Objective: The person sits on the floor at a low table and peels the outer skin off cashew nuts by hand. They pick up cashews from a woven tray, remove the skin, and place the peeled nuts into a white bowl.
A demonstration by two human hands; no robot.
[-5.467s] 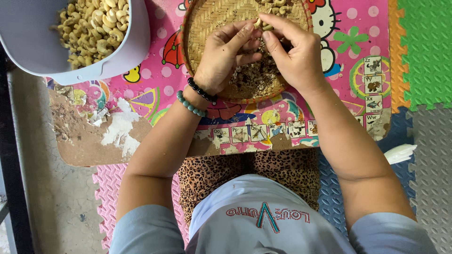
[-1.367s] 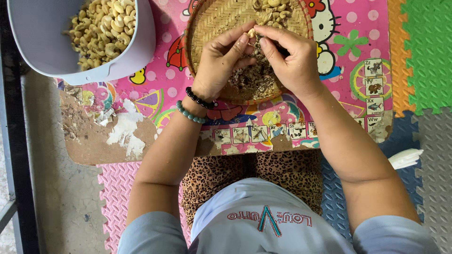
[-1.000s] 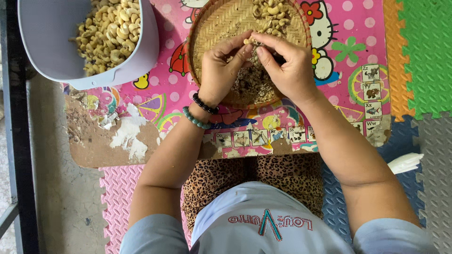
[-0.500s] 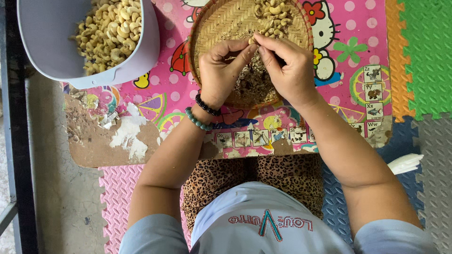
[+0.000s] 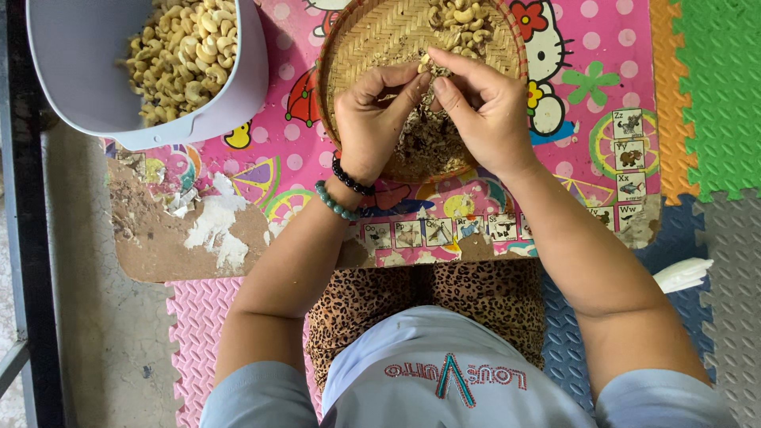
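**Two hands work a cashew over a woven tray**

Both hands meet above the round woven tray (image 5: 357, 47), which sits at the far edge of a low counter (image 5: 293, 150) covered in a worn pink cartoon sheet. The left hand (image 5: 372, 119) is curled, thumb and fingertips pinched toward the centre; the right hand (image 5: 487, 111) mirrors it, fingers closed. Between their fingertips sits a small pale cashew (image 5: 426, 62), gripped from both sides. Below the hands, dark husks (image 5: 424, 147) are piled on the near part of the tray; pale shelled nuts (image 5: 464, 20) lie at its far rim. The left wrist carries a black bead bracelet (image 5: 351, 177) and a green one (image 5: 334, 203). At the counter's far left corner stands a grey tub (image 5: 230, 103) heaped with cashews (image 5: 178, 55). Foam floor mats (image 5: 713, 95) surround the counter.
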